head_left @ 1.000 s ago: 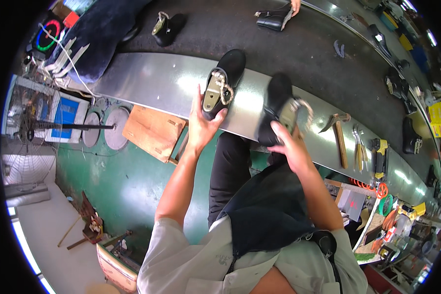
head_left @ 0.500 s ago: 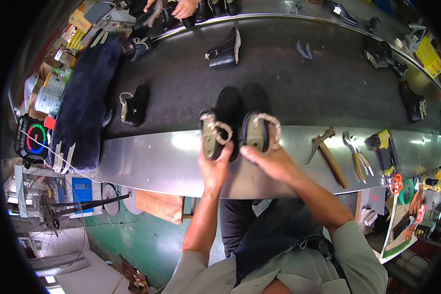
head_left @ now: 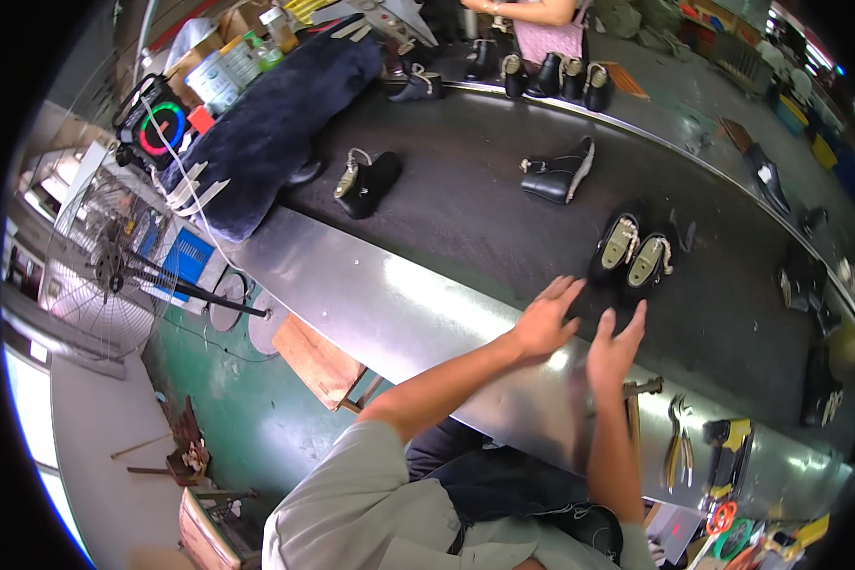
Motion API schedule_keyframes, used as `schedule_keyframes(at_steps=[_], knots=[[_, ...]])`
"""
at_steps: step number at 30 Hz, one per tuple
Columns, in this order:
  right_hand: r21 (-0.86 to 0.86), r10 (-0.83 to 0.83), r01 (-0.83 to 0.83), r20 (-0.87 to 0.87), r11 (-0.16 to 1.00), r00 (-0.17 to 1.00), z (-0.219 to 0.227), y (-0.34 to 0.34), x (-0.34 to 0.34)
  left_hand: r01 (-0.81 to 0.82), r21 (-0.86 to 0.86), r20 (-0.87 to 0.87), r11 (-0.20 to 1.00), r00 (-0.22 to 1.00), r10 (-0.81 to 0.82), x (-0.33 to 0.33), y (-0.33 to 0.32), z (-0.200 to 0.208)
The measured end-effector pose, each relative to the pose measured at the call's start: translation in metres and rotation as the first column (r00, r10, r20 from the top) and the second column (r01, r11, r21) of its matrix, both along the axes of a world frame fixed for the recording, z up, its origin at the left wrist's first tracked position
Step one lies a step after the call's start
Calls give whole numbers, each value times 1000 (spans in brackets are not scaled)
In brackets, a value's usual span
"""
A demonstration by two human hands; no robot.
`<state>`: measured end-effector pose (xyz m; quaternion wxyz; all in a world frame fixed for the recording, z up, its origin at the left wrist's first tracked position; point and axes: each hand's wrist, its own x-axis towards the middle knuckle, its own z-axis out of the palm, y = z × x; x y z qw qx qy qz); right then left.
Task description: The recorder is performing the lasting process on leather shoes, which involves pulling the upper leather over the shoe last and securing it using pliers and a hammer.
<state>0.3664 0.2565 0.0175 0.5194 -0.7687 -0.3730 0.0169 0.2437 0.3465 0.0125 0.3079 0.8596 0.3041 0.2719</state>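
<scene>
A pair of black boots on lasts stands on the dark tabletop, their openings facing up. The left boot [head_left: 596,266] and the right boot [head_left: 634,289] each show an olive last top with a twisted cord. My left hand [head_left: 548,318] hangs just short of them, open, fingers spread and nothing held. Beside it my right hand [head_left: 616,351] is open as well, fingertips pointing at the right boot; whether they touch it I cannot tell. A claw-type hammer [head_left: 634,418], partly hidden by my right forearm, lies on the metal edge strip with the pliers [head_left: 679,446].
Another black boot [head_left: 375,185] sits left on the belt-like top, and one [head_left: 562,171] lies farther back. Dark fuzzy cloth [head_left: 275,123] covers the left side. Along the far rim stand several boots near a person's arm [head_left: 532,11]. A yellow-black tool [head_left: 729,451] lies right; a fan [head_left: 109,266] stands left.
Both hands have let go of the pair of boots, which now stands farther onto the tabletop. My view has turned to the left, swinging the whole scene round.
</scene>
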Motion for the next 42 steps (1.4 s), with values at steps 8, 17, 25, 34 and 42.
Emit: schedule_keyframes(at_steps=[8, 17, 25, 34, 42], knots=[[176, 659, -639, -296, 749, 692, -38, 19, -111, -368, 300, -208, 880, 875, 437, -111, 12, -38], [157, 664, -645, -188, 748, 724, -53, 26, -119, -339, 305, -468, 890, 761, 449, -108, 15, -42], [119, 641, -635, -259, 763, 722, -49, 28, -120, -364, 287, -448, 886, 767, 460, -109, 13, -37], [143, 656, -647, -304, 749, 691, -43, 28, -123, -355, 318, -471, 879, 746, 471, -113, 18, -39], [160, 672, -669, -376, 726, 638, -38, 27, -125, -374, 302, -456, 877, 751, 477, -117, 15, -38]])
